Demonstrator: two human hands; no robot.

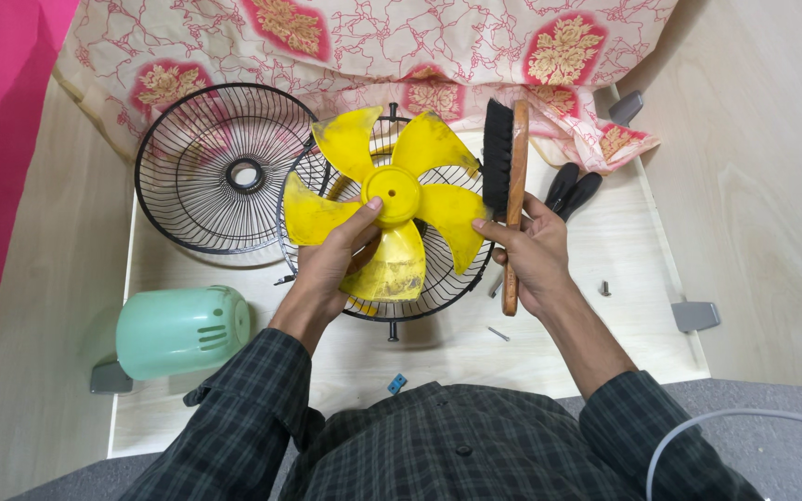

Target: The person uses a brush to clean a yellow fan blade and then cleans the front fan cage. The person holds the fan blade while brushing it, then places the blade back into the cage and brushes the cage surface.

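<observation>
Above the pale wooden table [605, 232], the person holds a yellow fan blade [392, 199] in the left hand [331, 264]. The thumb lies on the round hub at the blade's middle and the fingers are curled under the lowest vane, so the hand is closed around the blade and keeps it raised over a black wire fan guard [447, 278] that lies flat on the table. The vanes look smeared and dull in places.

The right hand [536, 255] is wrapped around the wooden handle of a brush [510, 176], which stands nearly upright with its black bristles facing left, just beside the tip of the blade's right vane. Whether the bristles touch the vane cannot be told.

A second black wire guard [225, 172] lies to the left, its edge overlapped by the first. A pale green motor housing [178, 329] rests on its side near the table's left front corner. Two black tool handles [573, 190] lie beyond the right hand, and a few small screws [605, 289] are scattered on the right part of the table. A small blue piece [397, 382] sits near the front edge. A pink flowered cloth [373, 42] is bunched along the far side.
</observation>
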